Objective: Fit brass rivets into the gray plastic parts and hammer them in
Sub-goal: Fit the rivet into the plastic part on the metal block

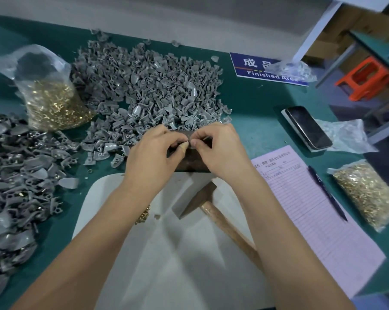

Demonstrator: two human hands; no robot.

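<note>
I see left hand [152, 151] and right hand [218, 148] fingertips together, pinching one small gray plastic part [190, 139] above dark block [193, 162], hammer [213, 209] on white board [166, 253] just below, gray parts pile [148, 90] behind, rivet bag [52, 104] left on green tabletop [256, 104]

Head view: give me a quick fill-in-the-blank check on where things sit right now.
1. The hammer lies on the white board, gripped by ____ hand.
2. The left hand and right hand meet above the dark ____.
3. The pen lies on the ____ form.
4. The blue sign reads "Finished ____".

Missing: neither; block; pink; Area
</note>
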